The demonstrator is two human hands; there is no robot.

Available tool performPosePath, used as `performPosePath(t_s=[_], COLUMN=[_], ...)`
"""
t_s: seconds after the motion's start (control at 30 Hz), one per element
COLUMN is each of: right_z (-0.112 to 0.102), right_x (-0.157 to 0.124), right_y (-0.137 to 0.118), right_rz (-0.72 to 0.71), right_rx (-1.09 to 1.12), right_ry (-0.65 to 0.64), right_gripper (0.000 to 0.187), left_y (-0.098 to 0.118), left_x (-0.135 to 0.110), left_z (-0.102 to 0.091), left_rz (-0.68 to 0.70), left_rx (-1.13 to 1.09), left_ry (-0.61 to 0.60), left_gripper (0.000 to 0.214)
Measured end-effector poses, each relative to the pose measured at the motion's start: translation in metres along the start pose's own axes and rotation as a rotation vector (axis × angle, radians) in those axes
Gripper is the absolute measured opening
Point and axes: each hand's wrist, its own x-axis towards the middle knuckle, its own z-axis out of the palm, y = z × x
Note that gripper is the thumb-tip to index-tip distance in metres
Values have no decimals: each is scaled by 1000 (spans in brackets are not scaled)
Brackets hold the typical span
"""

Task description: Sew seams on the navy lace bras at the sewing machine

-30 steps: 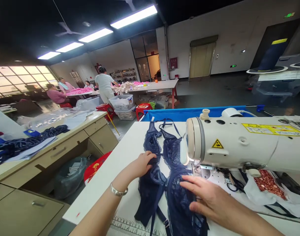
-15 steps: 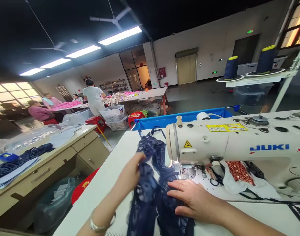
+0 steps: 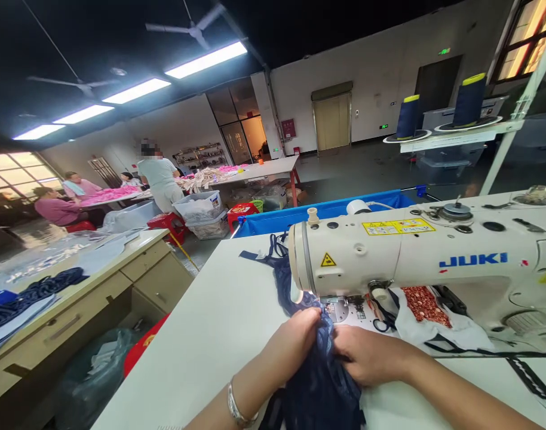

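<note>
A navy lace garment (image 3: 318, 388) with thin straps lies over the white table and runs up past the needle end of a JUKI sewing machine (image 3: 416, 263). My left hand (image 3: 297, 334), with a silver bracelet on its wrist, pinches the fabric just in front of the needle area. Close beside it, my right hand (image 3: 371, 355) is closed on the garment's right edge, its fingertips partly hidden by cloth. The straps (image 3: 277, 245) rest on the table behind the machine head. Black-handled scissors (image 3: 383, 323) lie on the machine bed.
Under the machine arm sits a white cloth with a red patterned piece (image 3: 425, 307). Navy thread cones (image 3: 470, 101) stand on a rack at the right. A blue fabric bin (image 3: 273, 222) borders the table's far side. Left is a drawer desk (image 3: 116, 280); several people work farther back.
My left hand has come right and down to the needle area, and my right hand has closed on the cloth. The garment is now gathered between them. The view has shifted slightly.
</note>
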Motion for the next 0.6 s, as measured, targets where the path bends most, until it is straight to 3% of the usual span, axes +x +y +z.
performPosePath(t_s=[0.17,0.3,0.47,0.6], right_z=[-13,-24,4,23], right_x=[-3,-4,7,13], right_y=[8,10,1,-8], right_rz=[85,215,312,212], right_rx=[3,16,3,-104], right_ry=[-11,107,277,248], right_gripper=[13,28,43,27], left_y=[-4,-5,-24,-41], left_x=[7,4,-5,-4], left_z=[-7,-18,-23,-31], left_rz=[18,40,57,-19], left_rx=[-21,61,151,199], left_ry=[-63,-177,-156,-112], left_gripper=[40,38,41,40])
